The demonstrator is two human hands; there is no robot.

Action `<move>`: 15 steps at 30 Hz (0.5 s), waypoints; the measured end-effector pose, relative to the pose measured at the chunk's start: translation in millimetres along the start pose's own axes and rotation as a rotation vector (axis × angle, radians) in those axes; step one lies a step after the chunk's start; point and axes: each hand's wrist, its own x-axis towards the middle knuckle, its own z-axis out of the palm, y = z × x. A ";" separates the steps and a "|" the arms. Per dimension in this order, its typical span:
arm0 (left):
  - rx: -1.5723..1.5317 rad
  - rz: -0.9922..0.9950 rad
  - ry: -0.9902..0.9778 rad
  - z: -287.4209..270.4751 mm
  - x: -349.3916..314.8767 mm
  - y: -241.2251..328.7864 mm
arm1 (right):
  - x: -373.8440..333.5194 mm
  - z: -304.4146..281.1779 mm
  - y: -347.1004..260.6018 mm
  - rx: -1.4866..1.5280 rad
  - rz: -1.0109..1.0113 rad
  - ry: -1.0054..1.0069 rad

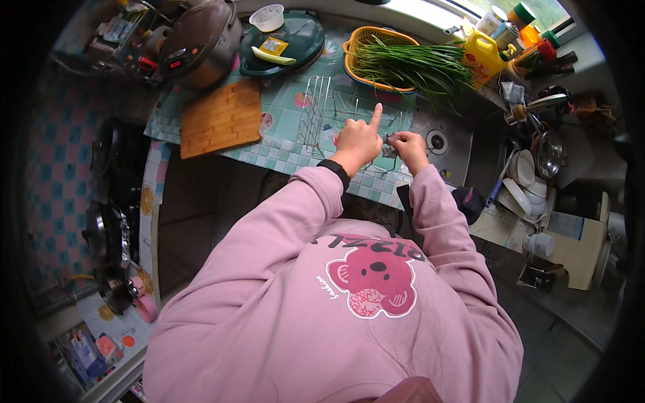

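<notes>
A metal wire rack point(316, 111) stands on the tiled counter in front of me, its bars reaching behind and to the right of my hands. My left hand point(359, 143) is closed at the rack's middle, index finger stretched out and the other fingers curled; the wire inside them is mostly hidden. Close beside it, my right hand point(410, 148) pinches a small grey crumpled wad point(389, 146) against the rack's right part. Whether the wad is cloth or scouring wool cannot be made out.
Behind the rack sits a yellow basket point(347, 64) heaped with long green chives point(416, 64). Leftward are a wooden cutting board point(222, 117), a rice cooker point(199, 47) and a dark green lid point(306, 40). A steel sink point(460, 144) and stacked dishes point(524, 185) lie right.
</notes>
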 end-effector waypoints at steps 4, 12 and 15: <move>-0.009 -0.043 -0.002 -1.2 2.9 2.8 | -43.6 -0.2 8.2 -0.048 -0.164 0.014; -0.001 -0.029 -0.014 -1.3 -0.7 2.2 | -62.0 -9.0 5.4 -0.438 -0.549 -0.035; 0.005 -0.005 -0.012 -2.2 -2.1 0.8 | -39.3 -1.7 4.5 -0.078 -0.101 -0.065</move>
